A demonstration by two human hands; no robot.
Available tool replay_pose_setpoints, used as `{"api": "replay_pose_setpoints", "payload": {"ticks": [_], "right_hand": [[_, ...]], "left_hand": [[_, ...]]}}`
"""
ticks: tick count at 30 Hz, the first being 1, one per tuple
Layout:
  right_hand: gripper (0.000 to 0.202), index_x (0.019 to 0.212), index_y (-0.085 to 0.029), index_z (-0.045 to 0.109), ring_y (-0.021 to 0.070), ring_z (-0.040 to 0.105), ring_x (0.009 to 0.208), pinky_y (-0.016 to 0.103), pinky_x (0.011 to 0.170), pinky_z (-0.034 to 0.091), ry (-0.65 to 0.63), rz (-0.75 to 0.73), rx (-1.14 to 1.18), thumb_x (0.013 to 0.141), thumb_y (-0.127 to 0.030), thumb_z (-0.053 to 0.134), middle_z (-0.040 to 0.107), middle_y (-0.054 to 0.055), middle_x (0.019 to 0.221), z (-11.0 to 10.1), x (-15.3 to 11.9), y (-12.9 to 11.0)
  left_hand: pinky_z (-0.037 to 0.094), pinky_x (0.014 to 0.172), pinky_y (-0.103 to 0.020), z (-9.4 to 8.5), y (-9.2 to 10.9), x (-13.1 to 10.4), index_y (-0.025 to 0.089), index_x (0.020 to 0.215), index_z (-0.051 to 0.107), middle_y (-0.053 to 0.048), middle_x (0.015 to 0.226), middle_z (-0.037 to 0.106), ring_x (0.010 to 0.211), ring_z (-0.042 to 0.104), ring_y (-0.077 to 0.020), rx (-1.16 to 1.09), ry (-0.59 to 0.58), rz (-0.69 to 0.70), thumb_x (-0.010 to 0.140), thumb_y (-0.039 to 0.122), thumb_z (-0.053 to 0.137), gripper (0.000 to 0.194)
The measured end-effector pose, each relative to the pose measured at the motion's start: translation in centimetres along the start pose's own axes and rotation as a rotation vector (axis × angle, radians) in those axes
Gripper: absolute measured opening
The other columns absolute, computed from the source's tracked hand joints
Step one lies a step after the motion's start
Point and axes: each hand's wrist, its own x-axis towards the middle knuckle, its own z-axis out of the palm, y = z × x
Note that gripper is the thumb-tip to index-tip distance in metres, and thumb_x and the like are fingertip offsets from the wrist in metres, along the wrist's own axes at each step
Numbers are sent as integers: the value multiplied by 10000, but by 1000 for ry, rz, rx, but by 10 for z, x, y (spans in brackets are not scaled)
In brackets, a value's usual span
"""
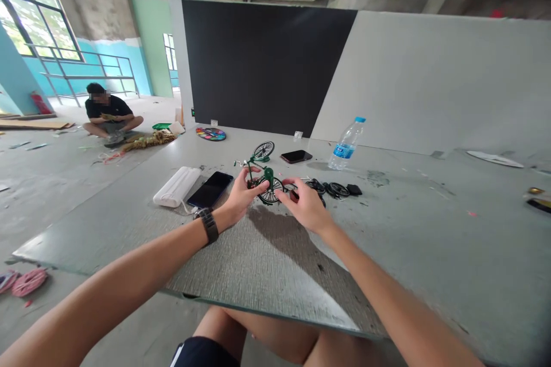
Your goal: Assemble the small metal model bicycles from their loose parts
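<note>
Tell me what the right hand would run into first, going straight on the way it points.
Most likely the near wheel of the small green bicycle; the fingertips of the right hand look right at it, though depth is unclear.

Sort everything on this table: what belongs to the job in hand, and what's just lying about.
Job in hand:
- green model bicycle, held in the left hand, with the right hand at its near wheel
- loose black parts, probably

Lying about:
- white device
- phone beside it
- second phone
- water bottle
- paint palette
</note>
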Motion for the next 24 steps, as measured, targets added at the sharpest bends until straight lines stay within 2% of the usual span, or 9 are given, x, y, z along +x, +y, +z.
{"api": "replay_pose_setpoints", "payload": {"ticks": [2,4,8,13,20,22,24], "right_hand": [[305,897,-226,569,140,443,474,273,501,339,-28,-42,-12,898,-529,607,441,-67,534,0,-1,0],[276,859,-233,524,128,426,469,265,509,335,-2,-69,-8,891,-487,625,426,-75,532,1,-2,-1],[236,860,-242,453,112,396,458,248,520,331,51,-107,-23,904,-415,608,421,-87,535,3,-5,-6],[208,870,-240,440,99,352,463,237,533,312,72,-188,-67,917,-379,588,379,-97,548,3,-6,-6],[229,829,-232,436,95,349,484,230,532,302,73,-166,32,933,-380,578,367,-94,559,2,-5,-3],[238,821,-229,447,99,362,497,233,533,303,85,-164,60,953,-397,554,382,-84,571,4,-6,-6],[243,823,-227,454,102,374,501,234,528,302,119,-161,82,967,-406,535,388,-79,578,6,-8,-9]], "left_hand": [[444,676,-205,-1,-1,0,220,1130,486,27,842,611,722,578,-81,-7,-38,3,733,329,816,527],[463,721,-218,0,-1,1,211,1128,506,4,884,634,779,600,-95,4,-53,20,740,324,812,507],[499,794,-249,2,0,1,174,1009,562,-23,942,634,832,612,-106,48,-56,41,718,345,826,428],[538,691,-272,-2,-4,4,154,886,579,-12,875,592,705,594,-97,121,-13,-56,692,413,843,417],[531,803,-292,-4,-6,3,133,853,626,-18,871,619,770,622,-108,-110,-79,-135,653,342,889,391],[509,767,-258,-3,-3,3,148,898,641,-13,882,621,766,610,-98,-141,-91,-154,645,330,894,401],[473,701,-218,-2,0,3,158,954,653,-9,890,622,744,591,-86,-125,-41,-136,624,322,904,446]]}}
